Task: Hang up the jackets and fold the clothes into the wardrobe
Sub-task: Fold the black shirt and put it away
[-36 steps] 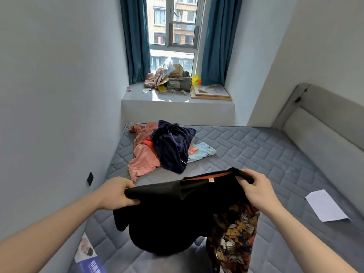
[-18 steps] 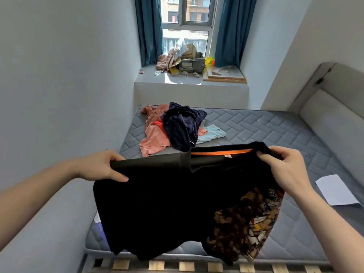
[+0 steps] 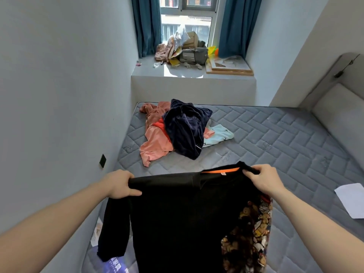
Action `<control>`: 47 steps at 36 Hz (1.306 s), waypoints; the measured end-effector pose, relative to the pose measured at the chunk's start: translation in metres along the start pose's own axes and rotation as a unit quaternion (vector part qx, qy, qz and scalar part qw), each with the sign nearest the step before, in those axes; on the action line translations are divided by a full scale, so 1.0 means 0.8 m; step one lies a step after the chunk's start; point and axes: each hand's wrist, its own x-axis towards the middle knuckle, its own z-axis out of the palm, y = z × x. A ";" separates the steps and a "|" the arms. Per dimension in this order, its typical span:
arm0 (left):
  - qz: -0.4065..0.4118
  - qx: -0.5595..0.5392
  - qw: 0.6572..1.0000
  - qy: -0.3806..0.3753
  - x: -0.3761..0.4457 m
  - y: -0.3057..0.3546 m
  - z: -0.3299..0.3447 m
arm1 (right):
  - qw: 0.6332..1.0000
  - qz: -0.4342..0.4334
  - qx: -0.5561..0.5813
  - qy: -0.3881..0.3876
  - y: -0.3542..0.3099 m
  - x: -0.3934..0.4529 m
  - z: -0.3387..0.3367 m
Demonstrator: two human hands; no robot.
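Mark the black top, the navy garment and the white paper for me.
black top (image 3: 177, 213), head view, middle of its plain back panel.
navy garment (image 3: 185, 129), head view, centre of the heap.
white paper (image 3: 352, 200), head view, its middle.

Black top (image 3: 177, 213) hangs spread; navy, pink, blue clothes pile (image 3: 177, 133) on mattress.

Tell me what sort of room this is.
Most likely a small bedroom: a bare quilted grey mattress fills the floor space, a padded headboard runs along the right wall, and loose clothes lie piled near the curtained window.
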 end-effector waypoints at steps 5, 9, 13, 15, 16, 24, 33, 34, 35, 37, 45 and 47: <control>-0.007 -0.001 0.998 0.068 0.126 -0.021 -0.019 | 0.998 0.020 -0.059 -0.001 -0.016 0.124 0.063; -0.051 -0.040 0.980 0.190 0.237 -0.037 -0.010 | 0.994 0.021 -0.087 0.069 -0.020 0.228 0.116; -0.039 -0.059 0.976 0.204 0.303 -0.029 0.052 | 0.996 0.056 -0.048 0.048 0.005 0.268 0.187; -0.008 -0.065 0.988 0.142 0.318 -0.015 0.110 | 0.995 0.081 -0.055 0.012 0.039 0.256 0.235; 0.005 -0.058 0.993 0.099 0.323 -0.007 0.142 | 0.993 0.094 -0.072 -0.005 0.063 0.247 0.260; 0.032 -0.025 0.987 -0.153 0.354 0.052 0.362 | 0.936 0.292 -0.120 -0.156 0.243 0.144 0.386; -0.018 -0.009 0.976 -0.216 0.407 0.119 0.489 | 0.917 0.358 -0.116 -0.132 0.370 0.143 0.435; -0.023 0.012 0.979 -0.205 0.405 0.123 0.501 | 0.914 0.361 -0.119 -0.142 0.381 0.143 0.442; -0.028 0.029 0.981 -0.190 0.402 0.126 0.510 | 0.912 0.361 -0.121 -0.155 0.390 0.143 0.450; -0.035 0.045 0.985 -0.164 0.397 0.129 0.524 | 0.913 0.352 -0.120 -0.166 0.405 0.138 0.464; -0.075 0.075 0.982 -0.159 0.394 0.149 0.526 | 0.945 0.302 -0.029 -0.123 0.439 0.132 0.417; -0.094 0.072 0.982 -0.148 0.391 0.170 0.526 | 0.954 0.294 -0.040 -0.040 0.459 0.137 0.388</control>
